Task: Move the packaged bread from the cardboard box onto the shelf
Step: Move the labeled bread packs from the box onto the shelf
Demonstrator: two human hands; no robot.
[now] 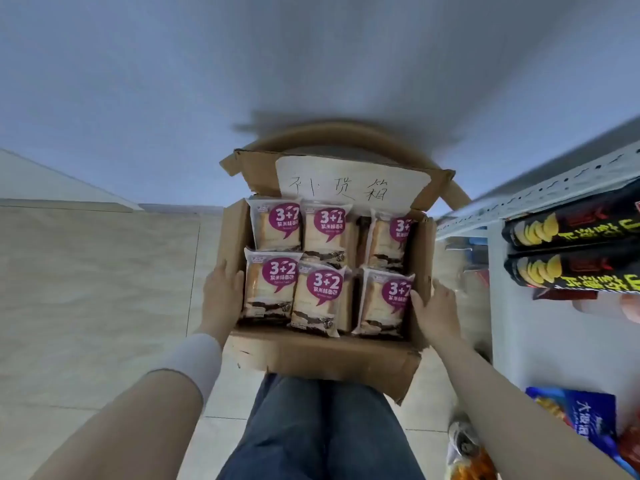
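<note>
A tiled floor (86, 289) is seen stretching away on the left, met by a pale wall (311, 64) beyond. On the right a white metal shelf (554, 188) is set, its perforated edge running close past the far right corner of the cardboard box (329, 358). Two black chip tubes (571, 226) (571, 268) are laid on their sides on it, and one blue bag (588, 417) is seen lower down.

The cardboard box is held in front of the person's jeans (322, 427), its top open. The near flap is folded outward and down; the far flap is stood up and carries a white handwritten label (349, 181). A round wooden stool (346, 136) is partly hidden behind that flap.

Six bread packs are counted inside, laid face up in two rows of three: far left (275, 225), far middle (327, 230), far right (389, 237), near left (270, 287), near middle (320, 296), near right (384, 301). Each long axis is run from near to far, with the printed tops pointed away from the person. A dark gap is left between the middle and right columns.

The hands are kept apart, one at each side. The left hand (221, 292) is pressed flat against the outside of the left wall, fingers straight. The right wall is pinched by the right hand (433, 313), its thumb laid over the rim beside the near right pack.
</note>
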